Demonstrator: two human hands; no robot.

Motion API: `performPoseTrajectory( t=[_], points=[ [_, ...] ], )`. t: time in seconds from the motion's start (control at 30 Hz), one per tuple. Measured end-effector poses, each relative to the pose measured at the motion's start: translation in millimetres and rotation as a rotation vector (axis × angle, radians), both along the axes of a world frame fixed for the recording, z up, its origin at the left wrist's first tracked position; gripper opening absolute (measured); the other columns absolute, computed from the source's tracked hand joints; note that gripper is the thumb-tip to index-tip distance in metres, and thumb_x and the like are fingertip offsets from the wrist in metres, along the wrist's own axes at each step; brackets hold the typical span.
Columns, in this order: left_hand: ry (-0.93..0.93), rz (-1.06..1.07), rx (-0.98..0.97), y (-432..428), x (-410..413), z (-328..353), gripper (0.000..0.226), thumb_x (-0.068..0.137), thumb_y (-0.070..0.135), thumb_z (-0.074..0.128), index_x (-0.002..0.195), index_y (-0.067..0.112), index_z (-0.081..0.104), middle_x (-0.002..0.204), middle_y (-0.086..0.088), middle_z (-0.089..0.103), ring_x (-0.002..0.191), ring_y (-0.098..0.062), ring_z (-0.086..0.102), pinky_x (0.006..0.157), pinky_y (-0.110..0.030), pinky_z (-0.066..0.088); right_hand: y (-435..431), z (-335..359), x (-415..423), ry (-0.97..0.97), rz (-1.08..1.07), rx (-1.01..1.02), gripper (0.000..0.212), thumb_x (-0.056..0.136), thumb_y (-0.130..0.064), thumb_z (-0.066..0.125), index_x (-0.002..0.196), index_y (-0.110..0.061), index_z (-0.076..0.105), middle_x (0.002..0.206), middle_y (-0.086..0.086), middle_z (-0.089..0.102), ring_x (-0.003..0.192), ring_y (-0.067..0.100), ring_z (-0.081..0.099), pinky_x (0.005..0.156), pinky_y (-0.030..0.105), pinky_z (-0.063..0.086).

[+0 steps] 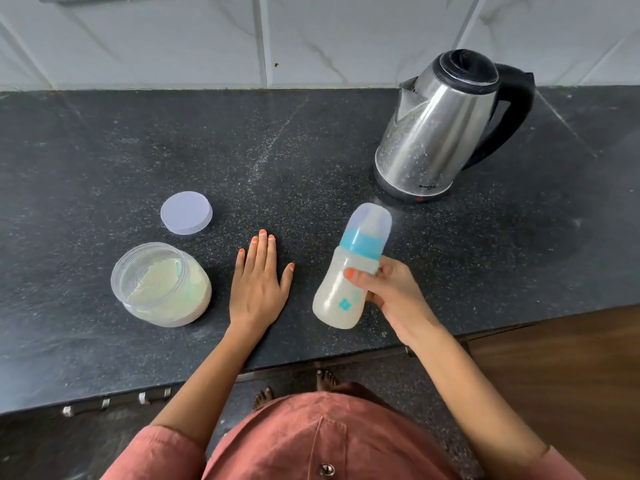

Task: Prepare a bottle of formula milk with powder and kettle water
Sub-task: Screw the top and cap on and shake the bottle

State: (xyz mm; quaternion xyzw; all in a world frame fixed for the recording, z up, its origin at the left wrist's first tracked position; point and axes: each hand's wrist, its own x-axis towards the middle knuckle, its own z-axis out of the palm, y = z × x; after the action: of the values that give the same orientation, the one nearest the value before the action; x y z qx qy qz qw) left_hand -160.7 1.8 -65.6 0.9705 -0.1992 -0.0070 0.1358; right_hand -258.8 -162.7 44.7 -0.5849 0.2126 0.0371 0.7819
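My right hand (388,292) grips a baby bottle (341,303) around its middle, tilted with the top leaning away to the right. The bottle holds milky white liquid and carries a blue collar with a clear cap over the teat. My left hand (258,282) lies flat, palm down, on the dark counter (311,140), fingers apart, holding nothing. To its left stands an uncapped clear jar of pale powder (162,285). The jar's round white lid (186,213) rests on the counter behind it. A steel kettle (440,129) with a black handle and lid stands at the back right.
White marbled wall tiles (311,36) rise behind the counter. The counter's front edge (207,379) runs close to my body, with small hooks under it at the left. A wooden surface (571,368) lies lower at the right.
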Motion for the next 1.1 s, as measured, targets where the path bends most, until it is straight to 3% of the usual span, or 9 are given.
performPoseTrajectory(
  t=[0.13, 0.2, 0.37, 0.47, 0.53, 0.6, 0.77, 0.93, 1.1],
  points=[
    [-0.006, 0.001, -0.011, -1, 0, -1, 0.077, 0.086, 0.053, 0.004, 0.144, 0.004, 0.02, 0.153, -0.011, 0.017, 0.142, -0.024, 0.016, 0.114, -0.038, 0.008, -11, 4, 17, -0.097, -0.387, 0.355, 0.02, 0.075, -0.018, 0.065, 0.095, -0.016, 0.063, 0.086, -0.004, 0.071, 0.082, 0.008, 0.067, 0.071, 0.026, 0.057],
    [-0.008, 0.0, -0.004, -1, 0, -1, 0.077, 0.087, 0.053, 0.005, 0.143, 0.004, 0.021, 0.153, -0.012, 0.018, 0.141, -0.024, 0.017, 0.114, -0.038, 0.009, -9, 1, 20, -0.088, -0.453, 0.375, 0.015, 0.083, -0.016, 0.058, 0.097, -0.015, 0.062, 0.089, -0.003, 0.071, 0.083, 0.008, 0.066, 0.073, 0.026, 0.056],
    [-0.008, 0.001, -0.001, -2, 1, 0, 0.077, 0.086, 0.053, 0.004, 0.144, 0.004, 0.02, 0.153, -0.011, 0.017, 0.141, -0.024, 0.016, 0.114, -0.038, 0.009, 4, -4, 3, 0.052, -0.058, 0.178, 0.026, 0.064, -0.02, 0.064, 0.089, -0.015, 0.064, 0.08, -0.004, 0.073, 0.08, 0.01, 0.067, 0.069, 0.026, 0.057],
    [-0.007, -0.002, 0.004, -1, 1, 0, 0.077, 0.086, 0.052, 0.004, 0.144, 0.005, 0.019, 0.153, -0.011, 0.016, 0.142, -0.023, 0.016, 0.114, -0.036, 0.006, -1, -3, 7, 0.011, -0.105, 0.153, 0.019, 0.068, -0.016, 0.064, 0.087, -0.016, 0.064, 0.078, -0.006, 0.073, 0.076, 0.007, 0.068, 0.072, 0.026, 0.057],
    [-0.014, -0.001, -0.006, -1, 1, 0, 0.075, 0.087, 0.052, 0.007, 0.143, 0.004, 0.022, 0.152, -0.012, 0.019, 0.141, -0.025, 0.018, 0.113, -0.037, 0.008, -4, -1, 16, -0.03, -0.159, -0.032, 0.017, 0.072, -0.008, 0.068, 0.086, -0.017, 0.064, 0.079, -0.006, 0.071, 0.078, 0.005, 0.067, 0.077, 0.028, 0.055],
    [-0.018, 0.001, -0.014, -2, 1, 1, 0.073, 0.088, 0.051, 0.011, 0.142, 0.003, 0.026, 0.151, -0.013, 0.023, 0.14, -0.026, 0.022, 0.113, -0.038, 0.011, -6, -1, 27, -0.07, -0.188, -0.265, 0.024, 0.07, -0.005, 0.074, 0.087, -0.018, 0.063, 0.081, -0.009, 0.068, 0.074, -0.002, 0.065, 0.071, 0.017, 0.053],
    [-0.01, 0.001, -0.017, -1, 2, 0, 0.073, 0.089, 0.051, 0.011, 0.142, 0.003, 0.024, 0.151, -0.012, 0.021, 0.14, -0.025, 0.02, 0.113, -0.037, 0.009, -11, -5, 63, -0.07, -0.187, -0.657, 0.044, 0.058, -0.023, 0.083, 0.093, -0.018, 0.057, 0.083, -0.018, 0.061, 0.074, -0.006, 0.061, 0.064, 0.009, 0.05],
    [-0.011, 0.005, -0.01, -1, 1, -1, 0.067, 0.092, 0.047, 0.02, 0.139, 0.001, 0.033, 0.147, -0.015, 0.031, 0.136, -0.029, 0.031, 0.109, -0.042, 0.014, -12, -9, 102, -0.112, -0.196, -0.736, 0.046, 0.06, -0.026, 0.083, 0.095, -0.016, 0.055, 0.088, -0.012, 0.059, 0.075, -0.003, 0.058, 0.057, 0.001, 0.044],
    [-0.007, 0.006, 0.008, -1, 3, -1, 0.07, 0.096, 0.05, 0.009, 0.136, 0.001, 0.037, 0.144, -0.015, 0.036, 0.132, -0.028, 0.037, 0.112, -0.038, 0.02, -11, -13, 144, -0.12, -0.238, -0.798, 0.057, 0.059, -0.033, 0.083, 0.104, -0.011, 0.055, 0.093, -0.009, 0.057, 0.083, 0.004, 0.057, 0.057, 0.002, 0.041]
  ],
)
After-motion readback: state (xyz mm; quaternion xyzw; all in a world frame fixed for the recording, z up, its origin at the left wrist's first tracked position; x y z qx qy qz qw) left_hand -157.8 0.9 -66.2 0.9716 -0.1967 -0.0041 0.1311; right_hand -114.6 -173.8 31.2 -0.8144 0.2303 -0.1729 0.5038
